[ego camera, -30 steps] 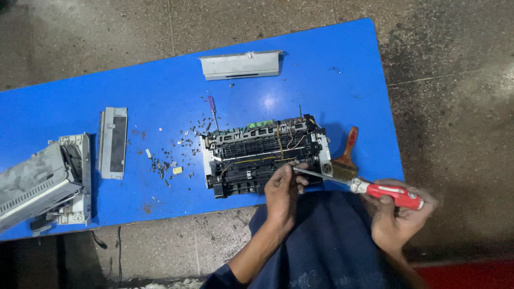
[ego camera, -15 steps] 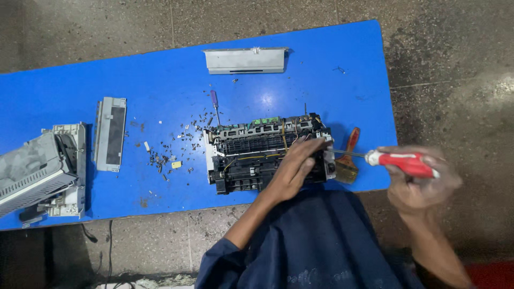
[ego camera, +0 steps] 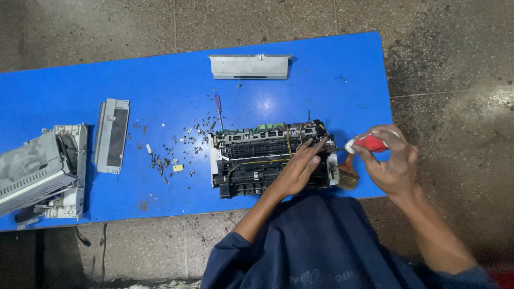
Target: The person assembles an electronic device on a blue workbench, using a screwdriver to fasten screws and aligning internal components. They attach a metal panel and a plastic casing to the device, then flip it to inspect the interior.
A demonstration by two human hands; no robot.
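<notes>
Printer chassis (ego camera: 270, 158), black and stripped of its covers, sits on the near right part of the blue table (ego camera: 160, 80), with wires and a green board showing along its far edge. In the head view, the left hand (ego camera: 297, 168) lies flat on top of the chassis at its right end, fingers spread apart and stretched toward the far right corner, pressing on the frame rather than gripping anything. The right hand (ego camera: 391, 163) is just off the right end of the chassis, fingers wrapped tight around the red handle of a screwdriver (ego camera: 367, 143); the white collar of the tool points left, and its dark shaft runs to the chassis right by the left fingertips. Whether the tip sits in a screw cannot be told.

A paintbrush (ego camera: 347, 174) with a wooden handle lies on the table between the chassis and the right hand, bristles toward the near edge. Left of the chassis, small screws and bits (ego camera: 171, 155) are scattered over the blue surface, and a thin second screwdriver (ego camera: 219, 111) lies just beyond them, near the far left corner of the chassis. A grey cover panel (ego camera: 249, 67) rests at the far edge of the table. Further left lies a narrow grey tray panel (ego camera: 112, 135), and at the left end a grey printer housing (ego camera: 40, 171) stands tilted. The person's dark blue clothing (ego camera: 316, 246) fills the near middle, over a rough concrete floor (ego camera: 455, 80).
</notes>
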